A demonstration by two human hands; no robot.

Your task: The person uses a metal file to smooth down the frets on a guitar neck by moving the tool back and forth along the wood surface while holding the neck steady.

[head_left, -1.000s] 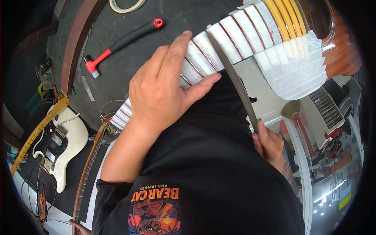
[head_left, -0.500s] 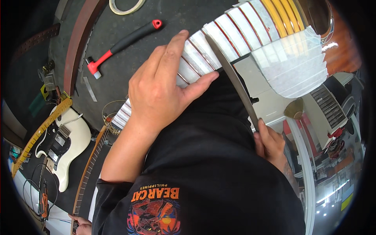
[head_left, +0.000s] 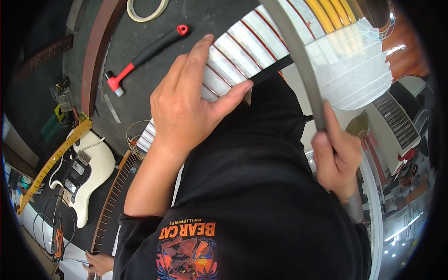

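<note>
My left hand (head_left: 186, 105) grips the neck of an acoustic guitar (head_left: 242, 49), fingers over the top and thumb along the near edge. The fretboard is covered in strips of pale masking tape with thin reddish gaps where the frets run. My right hand (head_left: 337, 156) holds the lower end of a long flat grey metal file (head_left: 298, 56), which lies across the taped fretboard toward the upper frets. A fan of white tape (head_left: 354, 72) covers the guitar's top near the sound hole.
A red-and-black hammer (head_left: 144, 51) and a roll of tape (head_left: 147, 8) lie on the dark bench. A white electric guitar (head_left: 81, 175) and a loose neck (head_left: 114, 196) rest at the left. Another person's hand (head_left: 100, 262) shows at the bottom left.
My right hand has risen and pushed the file up along the fretboard toward the guitar body. My left hand keeps its grip on the neck.
</note>
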